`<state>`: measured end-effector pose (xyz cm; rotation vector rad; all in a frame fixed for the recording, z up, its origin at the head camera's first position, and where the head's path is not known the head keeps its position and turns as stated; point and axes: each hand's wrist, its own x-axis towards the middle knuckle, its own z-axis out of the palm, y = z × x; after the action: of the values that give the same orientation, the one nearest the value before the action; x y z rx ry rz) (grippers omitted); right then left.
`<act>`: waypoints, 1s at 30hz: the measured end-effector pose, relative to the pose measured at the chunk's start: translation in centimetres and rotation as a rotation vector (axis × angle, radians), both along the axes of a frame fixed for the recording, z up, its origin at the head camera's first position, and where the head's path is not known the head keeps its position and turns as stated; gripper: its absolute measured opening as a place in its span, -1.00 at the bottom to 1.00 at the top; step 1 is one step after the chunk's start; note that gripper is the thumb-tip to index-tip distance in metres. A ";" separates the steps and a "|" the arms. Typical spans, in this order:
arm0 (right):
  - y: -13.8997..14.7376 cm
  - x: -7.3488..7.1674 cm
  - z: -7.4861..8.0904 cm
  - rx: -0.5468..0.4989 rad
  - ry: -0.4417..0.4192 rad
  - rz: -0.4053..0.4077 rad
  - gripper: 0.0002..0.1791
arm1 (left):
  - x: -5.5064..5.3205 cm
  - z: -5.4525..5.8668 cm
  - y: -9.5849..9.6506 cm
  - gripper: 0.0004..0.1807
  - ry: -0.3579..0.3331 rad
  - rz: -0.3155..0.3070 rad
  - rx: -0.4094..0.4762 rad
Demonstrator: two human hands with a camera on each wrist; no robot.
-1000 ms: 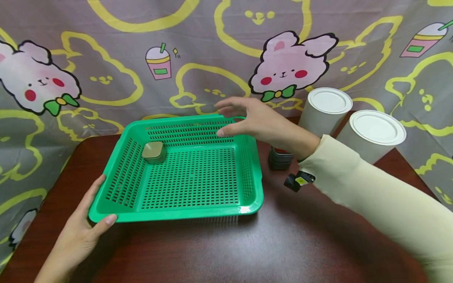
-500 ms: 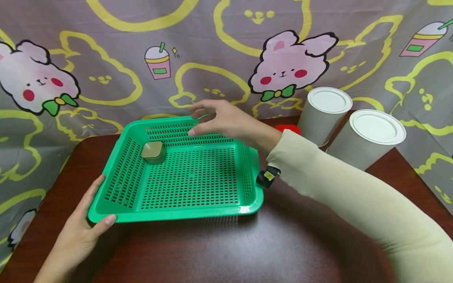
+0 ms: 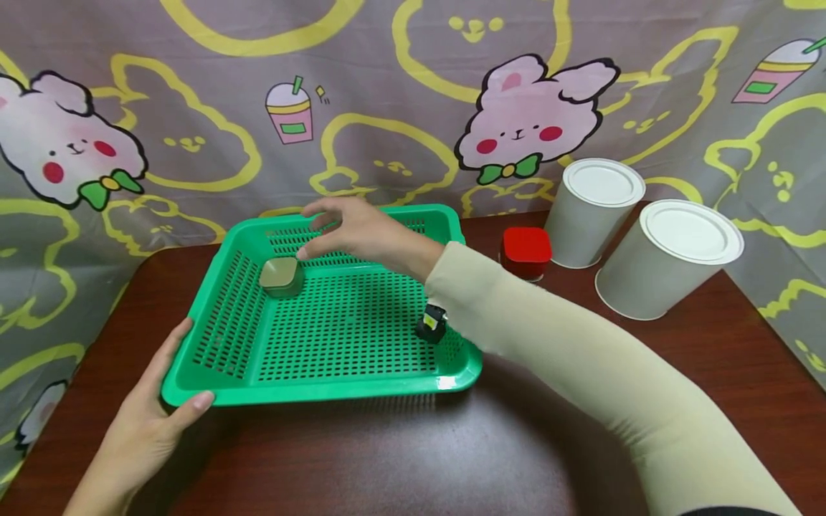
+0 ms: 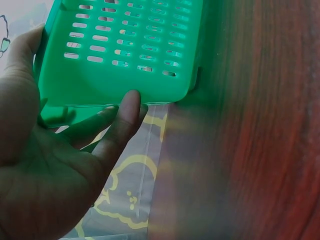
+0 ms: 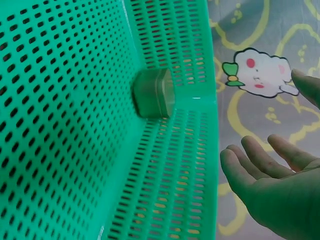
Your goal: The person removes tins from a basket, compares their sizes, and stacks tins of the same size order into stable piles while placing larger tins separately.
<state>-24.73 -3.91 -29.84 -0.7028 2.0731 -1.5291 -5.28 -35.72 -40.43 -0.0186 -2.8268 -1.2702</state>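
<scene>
A green perforated plastic basket (image 3: pixel 342 337) stands on the dark brown wooden table (image 3: pixel 413 459). At its near left corner my left hand (image 3: pixel 138 426) holds the rim, thumb on top and fingers along the outer side. The left wrist view shows these fingers against the basket's outer wall. Inside the far left corner sits a small gold square tin (image 3: pixel 279 276) with rounded corners. Over the far part of the basket hovers my right hand (image 3: pixel 364 233), fingers parted and holding nothing. Its thumb is close to the tin; in the right wrist view a gap separates the hand (image 5: pixel 280 195) from it.
To the right of the basket is a red-lidded square tin (image 3: pixel 527 247). Two white lidded cylindrical canisters stand at the far right, a rear canister (image 3: pixel 590 215) and a nearer canister (image 3: pixel 665 265). A patterned curtain (image 3: pixel 387 86) hangs behind the table.
My right hand has moved left across the basket, from its far right side towards the gold tin, uncovering the red-lidded tin. My left hand and the basket have stayed in place.
</scene>
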 end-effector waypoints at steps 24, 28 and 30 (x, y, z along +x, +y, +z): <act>-4.1 -2.1 -4.4 0.037 -0.014 0.017 -0.22 | -0.1 0.1 0.3 0.11 -0.017 0.002 -0.010; -4.7 -2.2 -5.0 0.042 0.011 0.044 -0.21 | 0.0 0.0 0.1 0.09 -0.021 0.008 -0.007; -5.0 -2.2 -5.1 0.053 0.015 0.063 -0.20 | 0.0 0.1 0.1 0.08 -0.027 0.009 -0.005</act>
<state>-26.91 -8.87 -34.92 -0.7543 2.0745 -1.4334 -5.33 -35.59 -40.35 0.0109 -2.8489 -1.2717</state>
